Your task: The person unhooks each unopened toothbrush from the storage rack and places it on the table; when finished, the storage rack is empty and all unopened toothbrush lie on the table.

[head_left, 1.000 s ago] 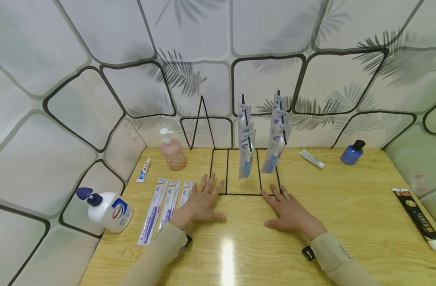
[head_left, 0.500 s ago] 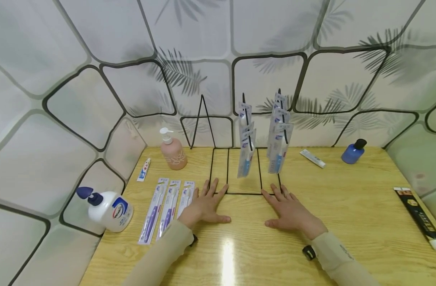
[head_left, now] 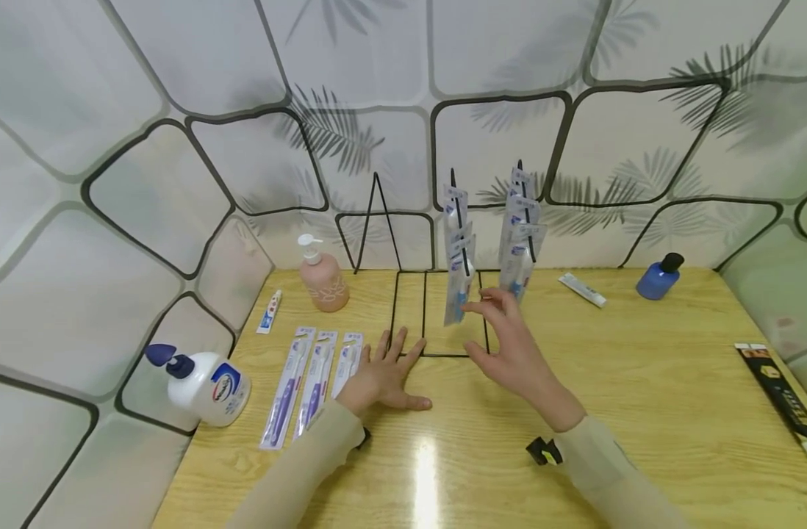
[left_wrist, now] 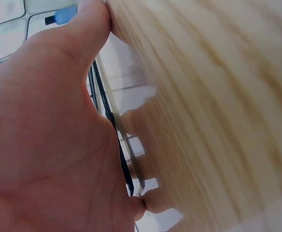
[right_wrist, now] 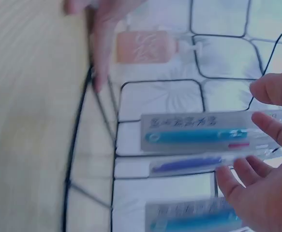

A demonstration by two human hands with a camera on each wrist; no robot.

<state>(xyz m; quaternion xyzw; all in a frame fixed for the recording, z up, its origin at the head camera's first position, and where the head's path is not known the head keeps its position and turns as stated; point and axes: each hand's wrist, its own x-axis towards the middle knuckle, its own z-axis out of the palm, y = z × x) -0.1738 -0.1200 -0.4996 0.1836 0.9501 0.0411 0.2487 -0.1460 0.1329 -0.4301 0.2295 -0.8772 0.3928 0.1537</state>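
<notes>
My left hand (head_left: 380,378) rests on the table with its fingers spread, fingertips at the front wire of a black display rack (head_left: 453,356). The left wrist view shows its palm (left_wrist: 49,111) close to the wood. Raised off the table, my right hand (head_left: 514,351) has loosely bent fingers in front of the rack's hanging toothbrush packs. One hook carries a row of packs (head_left: 458,283); another row (head_left: 519,253) hangs to the right. In the right wrist view a blue toothbrush pack (right_wrist: 194,133) is beside the fingers; contact cannot be told. A third hook (head_left: 375,213) is bare.
Several packaged purple toothbrushes (head_left: 284,397) lie left of my left hand. Around them are a white pump bottle (head_left: 208,389), a pink pump bottle (head_left: 325,283) and a small toothpaste tube (head_left: 269,312). Rightward are a white tube (head_left: 582,289), blue bottle (head_left: 658,279) and black toothpaste tube (head_left: 777,393).
My right hand has lifted off the table and moved up and left to the hanging packs, its fingers bending. My left hand has shifted slightly right, still on the table.
</notes>
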